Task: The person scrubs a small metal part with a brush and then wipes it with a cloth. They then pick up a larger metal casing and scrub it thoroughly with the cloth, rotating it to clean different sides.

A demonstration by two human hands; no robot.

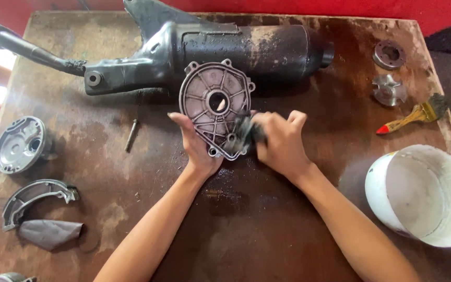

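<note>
The left hand (197,146) grips the cover (215,107) by its left rim, propped upright mid-tabletop (267,230). The right hand (280,143) is closed on a dark, blurred pad (247,133) against it. The cover looks stiff, fairly heavy, probably oily; the rim suits gripping. The near-right white bucket (424,193) looks empty.

Left hand (197,149) props grey engine cover (214,104) upright on wet wooden table (246,219). Right hand (283,143) presses dark rag (247,133) against cover's lower edge, black exhaust (210,49) just behind.

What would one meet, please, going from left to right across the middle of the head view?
Round grey housing → loose bolt → left hand → ribbed metal cover → right hand → paintbrush.
</note>
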